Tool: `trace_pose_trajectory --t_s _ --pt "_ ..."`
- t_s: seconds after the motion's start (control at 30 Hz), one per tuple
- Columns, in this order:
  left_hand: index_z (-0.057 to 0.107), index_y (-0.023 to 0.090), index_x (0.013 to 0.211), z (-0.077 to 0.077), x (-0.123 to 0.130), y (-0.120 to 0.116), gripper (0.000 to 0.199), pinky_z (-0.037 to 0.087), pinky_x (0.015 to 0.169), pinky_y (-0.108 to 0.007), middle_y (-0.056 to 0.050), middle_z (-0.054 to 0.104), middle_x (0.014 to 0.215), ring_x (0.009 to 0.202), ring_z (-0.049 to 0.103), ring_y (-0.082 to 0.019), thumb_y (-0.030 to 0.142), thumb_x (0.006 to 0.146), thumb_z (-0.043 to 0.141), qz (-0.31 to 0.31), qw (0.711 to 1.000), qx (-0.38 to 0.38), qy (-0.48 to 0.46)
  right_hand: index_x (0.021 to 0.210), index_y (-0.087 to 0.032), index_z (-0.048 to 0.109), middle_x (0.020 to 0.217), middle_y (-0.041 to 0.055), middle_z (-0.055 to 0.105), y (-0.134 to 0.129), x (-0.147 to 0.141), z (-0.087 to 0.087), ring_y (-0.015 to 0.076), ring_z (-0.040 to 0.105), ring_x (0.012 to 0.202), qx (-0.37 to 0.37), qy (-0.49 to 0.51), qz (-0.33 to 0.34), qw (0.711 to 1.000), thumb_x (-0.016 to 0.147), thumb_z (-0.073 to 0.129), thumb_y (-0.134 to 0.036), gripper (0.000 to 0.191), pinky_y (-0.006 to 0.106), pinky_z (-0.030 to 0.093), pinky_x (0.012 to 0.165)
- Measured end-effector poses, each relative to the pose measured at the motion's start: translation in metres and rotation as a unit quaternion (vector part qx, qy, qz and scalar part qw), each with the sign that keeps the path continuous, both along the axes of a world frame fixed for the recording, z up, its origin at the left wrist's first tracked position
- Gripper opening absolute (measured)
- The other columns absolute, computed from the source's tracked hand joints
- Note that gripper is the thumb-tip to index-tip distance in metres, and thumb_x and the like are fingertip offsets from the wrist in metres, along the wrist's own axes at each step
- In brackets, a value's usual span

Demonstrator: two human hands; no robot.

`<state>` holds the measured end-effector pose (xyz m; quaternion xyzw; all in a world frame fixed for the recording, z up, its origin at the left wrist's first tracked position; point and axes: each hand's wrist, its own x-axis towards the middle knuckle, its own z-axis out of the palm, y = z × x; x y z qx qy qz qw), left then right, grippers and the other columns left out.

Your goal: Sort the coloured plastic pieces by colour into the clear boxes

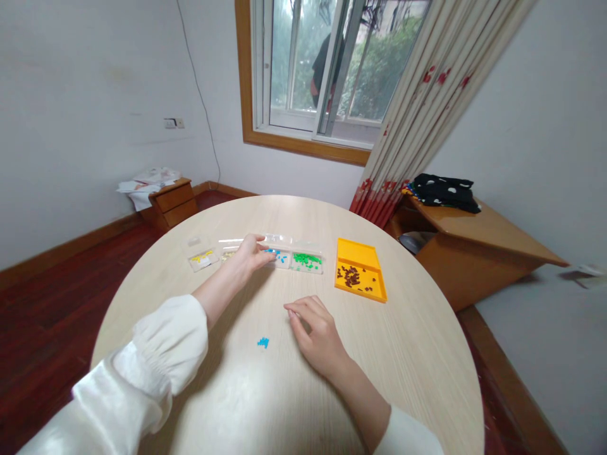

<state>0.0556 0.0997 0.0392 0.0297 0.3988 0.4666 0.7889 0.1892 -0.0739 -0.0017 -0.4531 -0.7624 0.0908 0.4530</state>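
My left hand (252, 253) reaches over the clear compartment case, its fingers apart at the section of small blue pieces (281, 256). My fingers partly cover that section. To its right lies a section of small green pieces (307, 260); on the other side, pale pieces (228, 256) are partly hidden by my wrist. Nearer to me, a small cluster of blue pieces (263, 342) rests on the table. My right hand (315, 332) hovers right of this cluster, thumb and forefinger pinched together. Whatever may be between them is too small to make out.
A small clear box (203, 259) with yellow pieces stands at the left of the round table (403, 354). An open orange case (359, 254) holding dark brown pieces stands at the right. Beyond are a wooden desk (493, 234), a curtain (441, 95) and a low cabinet (173, 202).
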Motion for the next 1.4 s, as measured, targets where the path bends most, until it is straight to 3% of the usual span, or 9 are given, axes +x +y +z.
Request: trace_pose_trajectory --t_s 0.23,0.37,0.43,0.5,0.63,0.87,1.07,1.27,1.4 --pt "0.052 0.011 0.088 -0.003 -0.015 -0.024 0.014 0.048 0.045 -0.021 -0.006 0.052 0.066 0.051 0.054 -0.012 0.008 0.079 0.041 -0.036 0.995 0.043 0.08 0.087 -0.019 0.064 0.078 0.0057 0.063 0.007 0.012 -0.002 0.0186 0.055 0.076 -0.013 -0.005 -0.027 1.0 0.083 0.047 -0.012 0.019 0.033 0.047 0.067" --pt "0.057 0.012 0.076 -0.011 -0.037 -0.06 0.008 0.034 0.036 -0.015 0.0 0.049 0.053 0.04 0.043 -0.007 0.006 0.073 0.052 -0.072 0.986 0.098 0.117 0.084 -0.018 0.064 0.078 0.0067 0.064 0.012 0.022 -0.005 0.0196 0.056 0.078 -0.033 -0.01 -0.044 0.998 0.083 0.047 -0.013 0.018 0.034 0.047 0.069" --pt "0.059 0.012 0.069 -0.018 -0.049 -0.084 0.01 0.029 0.038 -0.014 0.003 0.047 0.049 0.041 0.04 -0.006 0.003 0.069 0.056 -0.196 0.924 0.229 0.234 0.083 -0.017 0.064 0.078 0.0068 0.064 0.014 0.025 -0.007 0.0197 0.056 0.077 -0.039 -0.011 -0.049 0.998 0.084 0.047 -0.013 0.017 0.034 0.047 0.069" --pt "0.063 0.013 0.067 -0.026 -0.059 -0.108 0.008 0.027 0.042 -0.015 0.003 0.047 0.049 0.043 0.039 -0.006 0.006 0.066 0.06 -0.299 0.826 0.333 0.343 0.083 -0.018 0.064 0.078 0.0064 0.064 0.014 0.027 -0.008 0.0195 0.057 0.077 -0.043 -0.009 -0.047 0.998 0.084 0.047 -0.014 0.017 0.034 0.047 0.069" --pt "0.068 0.019 0.082 -0.036 -0.069 -0.144 0.024 0.033 0.055 -0.02 0.0 0.055 0.066 0.058 0.046 -0.012 0.016 0.059 0.071 -0.355 0.672 0.457 0.461 0.084 -0.018 0.063 0.079 0.0062 0.064 0.014 0.024 -0.01 0.0193 0.057 0.078 -0.051 -0.012 -0.035 0.998 0.084 0.047 -0.014 0.017 0.034 0.047 0.07" --pt "0.065 0.019 0.076 -0.04 -0.06 -0.154 0.01 0.036 0.07 -0.026 -0.006 0.057 0.079 0.072 0.052 -0.018 0.014 0.073 0.057 -0.359 0.581 0.524 0.51 0.084 -0.016 0.064 0.08 0.0071 0.065 0.013 0.025 -0.01 0.0179 0.057 0.079 -0.097 -0.022 -0.026 0.995 0.084 0.046 -0.014 0.018 0.032 0.046 0.072" --pt "0.059 0.015 0.082 -0.048 -0.049 -0.146 0.021 0.039 0.073 -0.027 -0.006 0.057 0.084 0.077 0.053 -0.016 0.005 0.075 0.042 -0.407 0.449 0.538 0.586 0.079 -0.015 0.066 0.07 0.0029 0.063 0.012 0.038 -0.001 0.0125 0.054 0.064 -0.244 -0.06 0.017 0.968 0.08 0.051 -0.015 0.015 0.024 0.042 0.061" --pt "0.055 0.015 0.077 -0.048 -0.042 -0.134 0.016 0.038 0.068 -0.025 -0.005 0.056 0.081 0.073 0.051 -0.015 0.007 0.076 0.042 -0.397 0.434 0.563 0.581 0.083 -0.015 0.066 0.066 -0.0015 0.057 0.007 0.043 0.004 0.01 0.051 0.06 -0.346 -0.066 0.088 0.932 0.068 0.064 -0.013 0.015 0.02 0.04 0.056" --pt "0.054 0.015 0.073 -0.048 -0.042 -0.132 0.011 0.037 0.065 -0.024 -0.003 0.056 0.074 0.068 0.05 -0.013 0.01 0.076 0.045 -0.375 0.474 0.559 0.567 0.083 -0.016 0.068 0.069 -0.0005 0.059 0.006 0.041 0.003 0.0106 0.052 0.063 -0.351 -0.103 0.097 0.926 0.063 0.069 -0.012 0.021 0.021 0.041 0.059"
